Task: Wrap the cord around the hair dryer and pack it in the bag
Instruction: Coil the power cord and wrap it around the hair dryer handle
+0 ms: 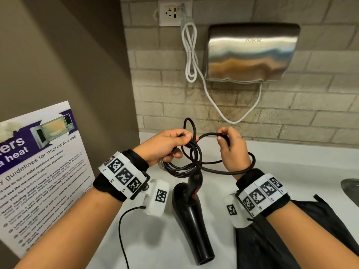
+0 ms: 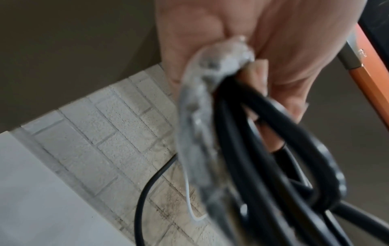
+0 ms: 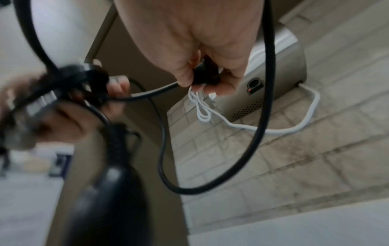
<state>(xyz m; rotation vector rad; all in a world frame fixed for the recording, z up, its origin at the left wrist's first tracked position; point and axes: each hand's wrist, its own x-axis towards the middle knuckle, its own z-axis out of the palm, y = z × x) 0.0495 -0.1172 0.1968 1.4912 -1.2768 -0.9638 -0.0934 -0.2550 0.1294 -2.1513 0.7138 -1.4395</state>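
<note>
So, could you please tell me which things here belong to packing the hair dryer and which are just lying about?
For the job:
- cord, gripped by left hand and right hand
- hair dryer
- bag

Lying about:
- hand dryer
- white cable
- socket
- microwave poster

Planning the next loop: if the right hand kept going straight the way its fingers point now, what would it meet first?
The right hand, pinching the black cord, points left toward the left hand. It would likely meet the coiled cord bundle held there first, then that hand. Depth between them is unclear.
</note>
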